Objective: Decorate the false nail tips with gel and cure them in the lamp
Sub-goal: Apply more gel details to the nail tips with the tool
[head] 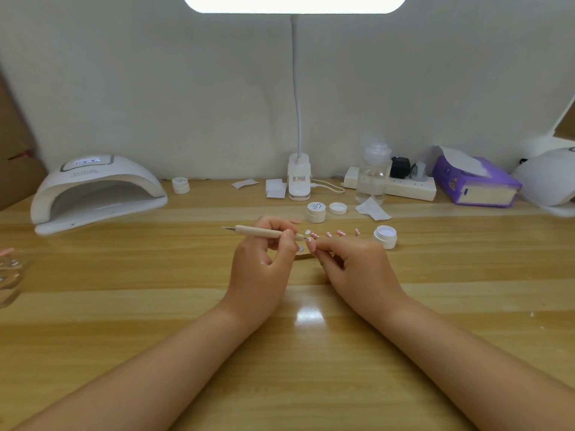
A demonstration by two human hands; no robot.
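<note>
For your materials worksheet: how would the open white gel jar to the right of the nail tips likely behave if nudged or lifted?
The open gel jar looks squat and broad-based, so a nudge would probably slide it rather than tip it. The table looks glossy, so sliding seems easy. It looks small and plastic, so probably light; with no lid on, tilting it might spill gel.

The bright desk lamp (294, 3) is cut off by the top edge, so only its lower part shows. A second white lamp (547, 178) at the right edge is only partly seen. Some clear things (9, 269) at the left edge are blurry and cut off. The writing on the little white jar (316, 212) is too small to read. The left hand (264, 259) covers the middle of the wooden tool (264, 232). The right hand (357, 269) hides most of the nail tip (311, 244) it pinches. The tiny designs on the row of nail tips (334, 234) are too small to make out.
</note>
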